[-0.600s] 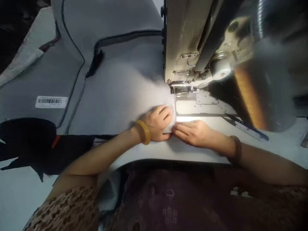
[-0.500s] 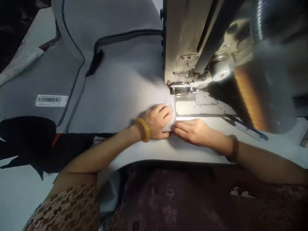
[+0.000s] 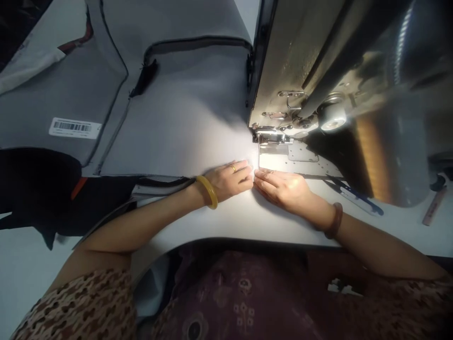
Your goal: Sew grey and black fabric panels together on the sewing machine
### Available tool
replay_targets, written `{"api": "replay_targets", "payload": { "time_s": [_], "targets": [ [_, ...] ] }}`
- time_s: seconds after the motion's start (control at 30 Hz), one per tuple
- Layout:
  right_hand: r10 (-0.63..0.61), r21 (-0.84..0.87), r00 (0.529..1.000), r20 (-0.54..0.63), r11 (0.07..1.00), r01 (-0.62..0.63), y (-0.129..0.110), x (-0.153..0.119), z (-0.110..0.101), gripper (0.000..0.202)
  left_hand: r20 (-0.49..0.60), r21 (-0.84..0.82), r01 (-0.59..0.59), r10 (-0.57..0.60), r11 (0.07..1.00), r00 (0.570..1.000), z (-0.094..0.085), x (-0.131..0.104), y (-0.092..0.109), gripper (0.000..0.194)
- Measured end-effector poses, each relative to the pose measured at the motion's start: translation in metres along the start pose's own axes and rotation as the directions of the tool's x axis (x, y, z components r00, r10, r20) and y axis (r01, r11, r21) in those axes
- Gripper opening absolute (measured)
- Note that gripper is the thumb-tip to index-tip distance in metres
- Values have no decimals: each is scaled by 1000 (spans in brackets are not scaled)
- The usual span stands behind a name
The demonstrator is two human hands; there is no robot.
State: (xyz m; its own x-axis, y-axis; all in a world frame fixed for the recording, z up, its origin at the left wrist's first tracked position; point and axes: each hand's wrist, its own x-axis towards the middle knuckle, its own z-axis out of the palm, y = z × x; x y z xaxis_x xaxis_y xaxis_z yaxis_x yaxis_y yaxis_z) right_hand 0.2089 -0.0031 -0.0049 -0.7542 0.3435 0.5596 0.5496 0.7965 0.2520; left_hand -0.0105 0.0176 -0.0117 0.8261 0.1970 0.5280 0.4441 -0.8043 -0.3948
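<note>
Grey fabric with dark seams lies over the table, its right edge under the presser foot of a sewing machine. My left hand, with a ring and a yellow bangle, grips the fabric's near edge at its right corner. Close beside it, my right hand pinches the same corner between thumb and fingers, just below the foot. Bright lamp light washes out the cloth between the hands. A white barcode label is on the fabric at the left.
Dark blue-handled snips lie right of my right hand. Farther right is a small pinkish tool. Black cloth with an orange strip lies at the left. The white table's edge curves in front of the body.
The fabric's near edge has moved away from the body, toward the machine. My left hand has flattened somewhat at the corner. The view has shifted slightly, bringing the pinkish tool into sight.
</note>
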Motion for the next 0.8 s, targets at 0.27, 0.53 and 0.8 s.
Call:
{"api": "replay_targets", "payload": {
  "time_s": [0.27,0.53,0.8],
  "targets": [
    [145,-32,985,90,989,-143,4,1,2,21,56,-119,-21,28,993,998,10,-1,-21,31],
    [171,-90,977,129,983,-160,18,6,7,34,69,-129,-18,27,991,997,22,7,-40,34],
    [321,-161,895,308,945,-284,25,12,11,44,77,-150,44,-33,988,997,38,8,-58,35]
  ]
}}
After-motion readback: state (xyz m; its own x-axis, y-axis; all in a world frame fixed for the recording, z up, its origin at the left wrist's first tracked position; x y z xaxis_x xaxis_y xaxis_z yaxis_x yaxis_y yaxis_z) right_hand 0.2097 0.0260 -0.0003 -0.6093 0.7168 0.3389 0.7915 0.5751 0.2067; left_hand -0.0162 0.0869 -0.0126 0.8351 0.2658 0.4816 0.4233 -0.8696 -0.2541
